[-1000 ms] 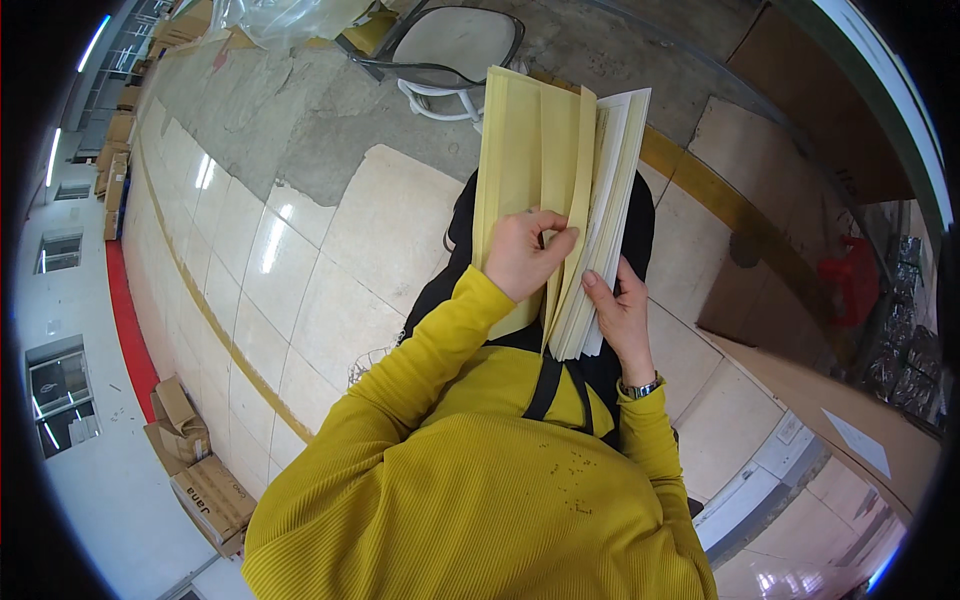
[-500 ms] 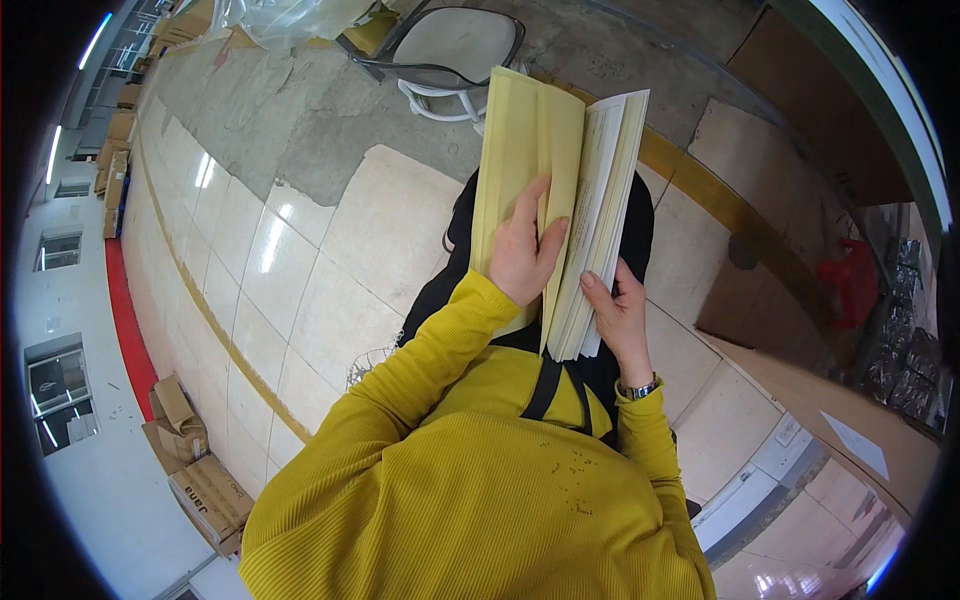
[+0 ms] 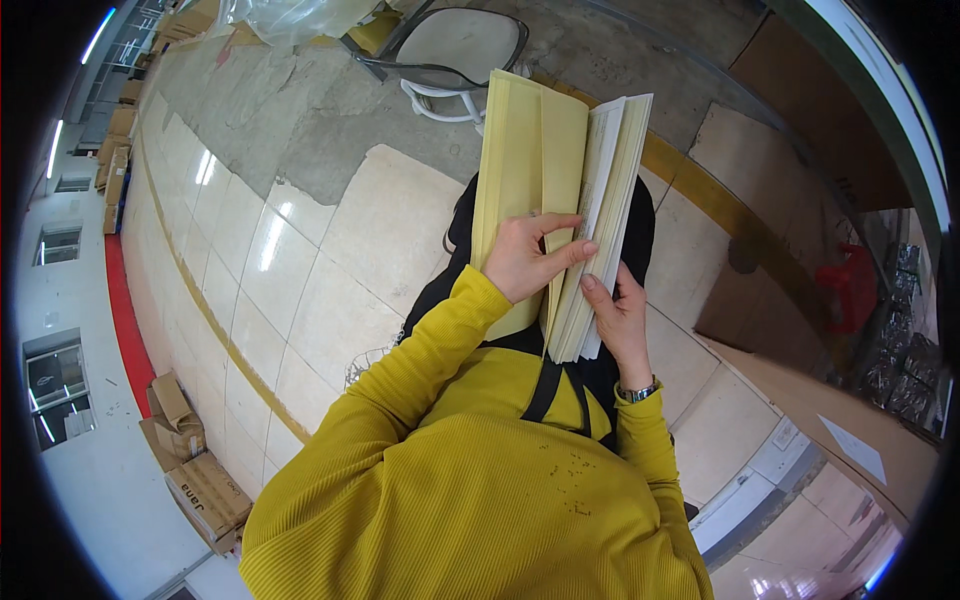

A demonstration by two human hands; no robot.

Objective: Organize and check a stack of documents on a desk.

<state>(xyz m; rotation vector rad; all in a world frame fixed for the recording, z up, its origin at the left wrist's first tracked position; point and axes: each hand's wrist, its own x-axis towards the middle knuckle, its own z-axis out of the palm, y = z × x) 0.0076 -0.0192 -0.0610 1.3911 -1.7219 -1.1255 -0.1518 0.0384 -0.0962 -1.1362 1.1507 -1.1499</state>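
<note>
An opened stack of pale yellow and white paper sheets lies across my lap, the yellow leaves spread to the left. On the right half, a white printed sheet shows along its edge; the print is too small to make out. My left hand rests over the yellow leaves, its thumb and forefinger stretched rightward and apart at the edge of the right half. Gripping the right half near its lower right edge is my right hand, thumb on top, fingers hidden beneath. A metal watch circles that wrist.
A chair with a grey seat stands ahead, clear plastic sheeting to its left. A cardboard box is close on my right. More boxes line the left wall. A red plastic object sits at far right.
My left hand has shifted right, from lying on the yellow leaves to the edge of the right half, its forefinger now pointing right. The right hand and the stack stay nearly still.
</note>
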